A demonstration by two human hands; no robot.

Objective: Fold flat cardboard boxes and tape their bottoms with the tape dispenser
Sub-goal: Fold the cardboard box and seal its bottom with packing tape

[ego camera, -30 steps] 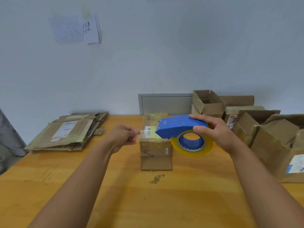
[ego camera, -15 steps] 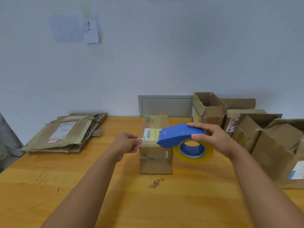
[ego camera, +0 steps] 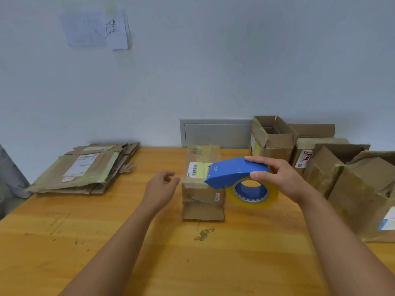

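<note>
A small folded cardboard box (ego camera: 201, 190) stands in the middle of the wooden table (ego camera: 64, 242), a barcode label and yellowish tape on its top, one flap lying flat toward me. My right hand (ego camera: 280, 178) grips the blue tape dispenser (ego camera: 233, 171) with its yellow-edged roll, nose resting at the box's top right edge. My left hand (ego camera: 161, 188) hovers just left of the box, fingers loosely curled, holding nothing.
A stack of flat cardboard boxes (ego camera: 85, 167) lies at the back left. Several assembled open boxes (ego camera: 273, 137) crowd the back right and right edge (ego camera: 363, 193). A grey panel (ego camera: 215, 133) leans on the wall behind.
My left hand has let go of the tape end and opened beside the box. The dispenser has come down onto the box's top.
</note>
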